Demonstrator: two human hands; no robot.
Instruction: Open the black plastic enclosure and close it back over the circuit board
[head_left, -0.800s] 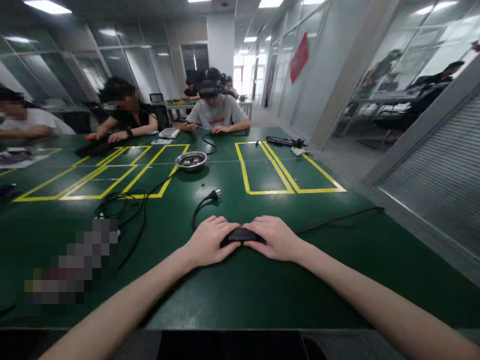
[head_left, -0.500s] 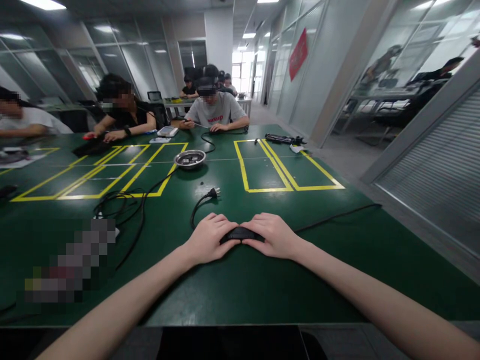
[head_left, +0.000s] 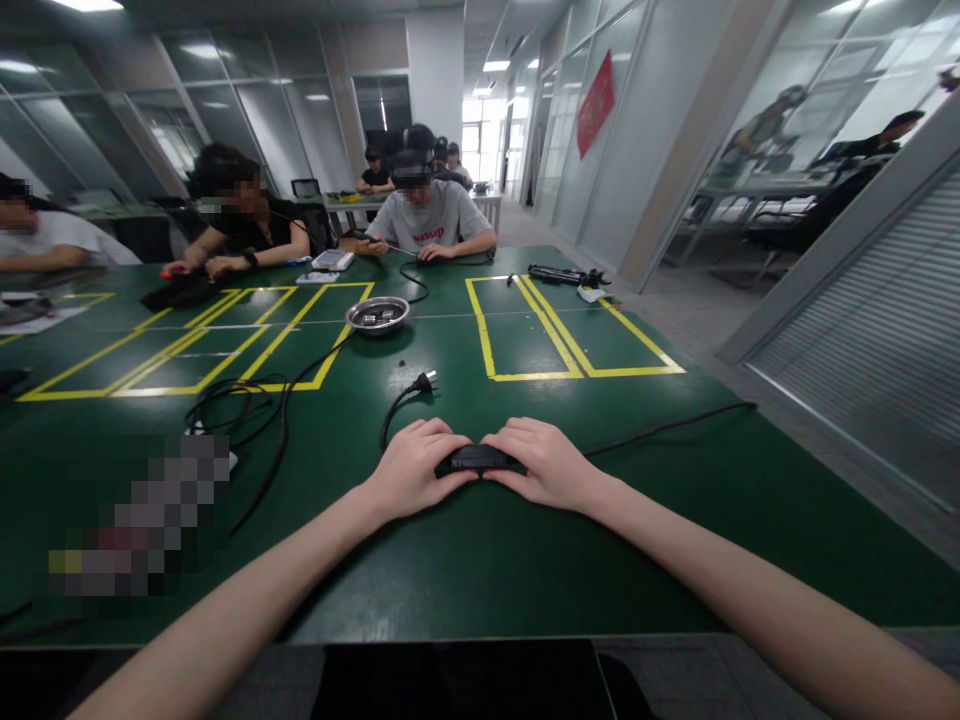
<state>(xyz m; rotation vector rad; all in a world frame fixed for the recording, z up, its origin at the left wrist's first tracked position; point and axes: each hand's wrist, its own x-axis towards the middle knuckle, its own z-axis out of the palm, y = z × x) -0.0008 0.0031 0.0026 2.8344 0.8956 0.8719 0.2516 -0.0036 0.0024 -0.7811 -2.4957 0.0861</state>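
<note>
One coiled cable: lies well to the left, above a pixelated object; I would leave it undisturbed.
Plug: rests on the green table beyond the left hand, its cord curving down behind that hand; from my feed I cannot tell where the cord ends, so I would give it slack.
Left hand grip: thumb and fingers clamped on the left end of the black block; a moderate squeeze seems enough.
Black block position: near middle of the table, between the hands, its centre uncovered; I cannot tell whether its underside touches the tabletop.
Right hand: clamped on the right end, thumb tips nearly meeting; I judge that matching the left's pressure would prevent twisting.
Trailing cord: runs from behind the right hand to the table's right edge; I would avoid tugging it.
</note>
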